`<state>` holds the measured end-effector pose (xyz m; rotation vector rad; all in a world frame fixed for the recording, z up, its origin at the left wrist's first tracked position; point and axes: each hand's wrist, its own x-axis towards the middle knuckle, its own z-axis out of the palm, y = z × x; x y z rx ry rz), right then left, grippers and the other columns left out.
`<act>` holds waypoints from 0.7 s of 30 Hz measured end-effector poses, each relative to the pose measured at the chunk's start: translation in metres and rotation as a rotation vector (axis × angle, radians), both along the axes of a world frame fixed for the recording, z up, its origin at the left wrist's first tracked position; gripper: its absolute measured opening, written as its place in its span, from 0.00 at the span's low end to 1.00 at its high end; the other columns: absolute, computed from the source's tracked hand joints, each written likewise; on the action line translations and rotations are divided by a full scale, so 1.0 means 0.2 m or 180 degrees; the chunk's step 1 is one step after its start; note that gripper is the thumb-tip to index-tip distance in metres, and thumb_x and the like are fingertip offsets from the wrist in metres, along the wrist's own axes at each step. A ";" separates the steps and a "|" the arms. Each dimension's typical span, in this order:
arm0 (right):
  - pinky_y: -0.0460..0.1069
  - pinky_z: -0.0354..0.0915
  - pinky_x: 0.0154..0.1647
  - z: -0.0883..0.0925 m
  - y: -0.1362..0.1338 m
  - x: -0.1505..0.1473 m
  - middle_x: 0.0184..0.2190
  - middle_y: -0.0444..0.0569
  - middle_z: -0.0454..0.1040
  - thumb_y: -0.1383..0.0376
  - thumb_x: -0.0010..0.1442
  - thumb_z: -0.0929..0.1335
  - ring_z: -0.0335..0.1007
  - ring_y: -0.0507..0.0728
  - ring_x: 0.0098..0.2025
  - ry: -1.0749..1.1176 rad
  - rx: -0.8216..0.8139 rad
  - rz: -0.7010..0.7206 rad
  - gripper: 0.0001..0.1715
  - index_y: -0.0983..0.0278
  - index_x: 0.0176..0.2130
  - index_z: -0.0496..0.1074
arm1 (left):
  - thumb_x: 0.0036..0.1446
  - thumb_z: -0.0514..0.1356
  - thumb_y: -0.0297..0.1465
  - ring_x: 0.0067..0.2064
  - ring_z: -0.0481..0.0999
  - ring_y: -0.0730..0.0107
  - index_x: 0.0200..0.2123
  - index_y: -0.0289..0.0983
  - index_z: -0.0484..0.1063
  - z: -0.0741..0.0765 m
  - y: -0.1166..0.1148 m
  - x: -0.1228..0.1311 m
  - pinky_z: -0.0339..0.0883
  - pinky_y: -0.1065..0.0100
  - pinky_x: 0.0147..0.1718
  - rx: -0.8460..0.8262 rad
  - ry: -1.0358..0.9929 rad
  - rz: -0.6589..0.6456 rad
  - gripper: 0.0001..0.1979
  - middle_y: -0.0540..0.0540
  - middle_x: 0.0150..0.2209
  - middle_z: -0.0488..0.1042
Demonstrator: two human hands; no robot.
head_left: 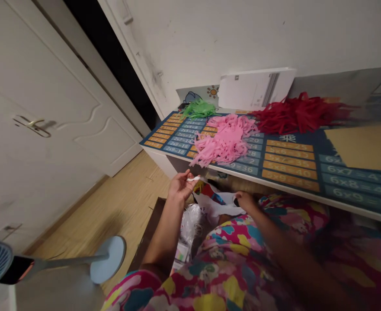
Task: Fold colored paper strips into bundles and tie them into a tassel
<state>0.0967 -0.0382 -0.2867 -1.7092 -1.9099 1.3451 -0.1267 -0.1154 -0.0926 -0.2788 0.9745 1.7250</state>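
Note:
In front of my lap, below the table edge, a white plastic bag (224, 206) with a colourful print hangs spread between my hands. My left hand (181, 186) is closed, with a thin white edge that looks like part of the bag between thumb and fingers. On the other side, my right hand (246, 201) grips the bag's rim. Pink paper strips (227, 140) lie in a loose heap on the table just above my left hand. Farther back are a green bundle of strips (199, 109) and a larger red bundle (302, 114).
The table (289, 183) bears a blue multiplication-chart cover. A tan sheet (367, 147) lies at its right, and a white flat box (255, 88) leans on the wall. Crumpled clear plastic (190, 224) sits below my left forearm. A fan base (108, 260) stands on the floor, left.

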 end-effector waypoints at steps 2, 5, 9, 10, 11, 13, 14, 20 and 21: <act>0.49 0.70 0.35 0.05 -0.02 0.01 0.32 0.44 0.73 0.55 0.68 0.66 0.70 0.51 0.31 0.0435 0.0181 -0.0222 0.17 0.67 0.37 0.72 | 0.51 0.52 0.15 0.22 0.72 0.73 0.32 0.29 0.73 0.06 -0.04 -0.02 0.79 0.56 0.43 0.0123 0.0051 -0.0053 0.11 0.49 0.21 0.69; 0.46 0.61 0.25 0.18 -0.08 0.02 0.19 0.40 0.65 0.50 0.67 0.63 0.62 0.50 0.21 0.1194 0.0451 -0.0486 0.23 0.64 0.29 0.68 | 0.47 0.51 0.13 0.27 0.78 0.72 0.35 0.28 0.75 0.16 -0.15 -0.05 0.79 0.61 0.45 0.0409 0.0325 -0.0151 0.16 0.46 0.25 0.74; 0.46 0.57 0.23 0.43 -0.20 0.07 0.16 0.40 0.62 0.45 0.61 0.63 0.59 0.51 0.20 0.2127 0.0803 -0.0760 0.24 0.61 0.26 0.64 | 0.38 0.53 0.09 0.44 0.83 0.64 0.37 0.31 0.78 0.28 -0.32 -0.09 0.78 0.72 0.42 0.0926 0.1358 -0.0422 0.25 0.42 0.35 0.81; 0.46 0.58 0.24 0.50 -0.22 0.08 0.16 0.40 0.63 0.45 0.61 0.63 0.59 0.51 0.20 0.2313 0.0880 -0.0800 0.24 0.60 0.25 0.63 | 0.38 0.55 0.09 0.46 0.83 0.63 0.37 0.32 0.79 0.31 -0.35 -0.09 0.78 0.73 0.41 0.1070 0.1634 -0.0392 0.25 0.42 0.37 0.82; 0.46 0.59 0.24 0.58 -0.24 0.10 0.16 0.40 0.63 0.46 0.61 0.63 0.60 0.51 0.21 0.2465 0.0952 -0.0826 0.24 0.60 0.24 0.61 | 0.39 0.58 0.10 0.46 0.83 0.62 0.38 0.33 0.79 0.33 -0.38 -0.09 0.78 0.72 0.41 0.1200 0.1908 -0.0362 0.23 0.42 0.38 0.83; 0.46 0.59 0.24 0.73 -0.29 0.13 0.17 0.40 0.62 0.48 0.61 0.65 0.60 0.50 0.21 0.2790 0.1071 -0.0877 0.23 0.60 0.25 0.60 | 0.43 0.64 0.15 0.43 0.83 0.62 0.40 0.35 0.80 0.37 -0.42 -0.09 0.78 0.69 0.42 0.1321 0.2514 -0.0407 0.20 0.41 0.40 0.83; 0.46 0.59 0.23 0.80 -0.31 0.16 0.16 0.39 0.61 0.49 0.60 0.66 0.59 0.50 0.20 0.2981 0.1120 -0.0919 0.22 0.60 0.25 0.60 | 0.45 0.67 0.19 0.42 0.83 0.62 0.42 0.35 0.81 0.39 -0.44 -0.09 0.78 0.68 0.42 0.1273 0.2886 -0.0487 0.18 0.41 0.41 0.83; 0.43 0.52 0.18 1.16 -0.44 0.44 0.15 0.36 0.53 0.55 0.59 0.71 0.50 0.48 0.16 0.3813 0.1563 -0.1265 0.23 0.60 0.23 0.57 | 0.55 0.66 0.30 0.23 0.70 0.72 0.29 0.39 0.82 0.55 -0.56 -0.05 0.63 0.74 0.23 0.0910 0.5385 -0.0964 0.05 0.51 0.20 0.74; 0.43 0.51 0.17 1.23 -0.45 0.52 0.15 0.35 0.51 0.56 0.58 0.72 0.48 0.47 0.16 0.3906 0.1732 -0.1304 0.23 0.61 0.23 0.57 | 0.56 0.65 0.31 0.21 0.67 0.72 0.28 0.40 0.82 0.58 -0.56 -0.04 0.60 0.73 0.21 0.1090 0.5566 -0.0964 0.06 0.51 0.18 0.71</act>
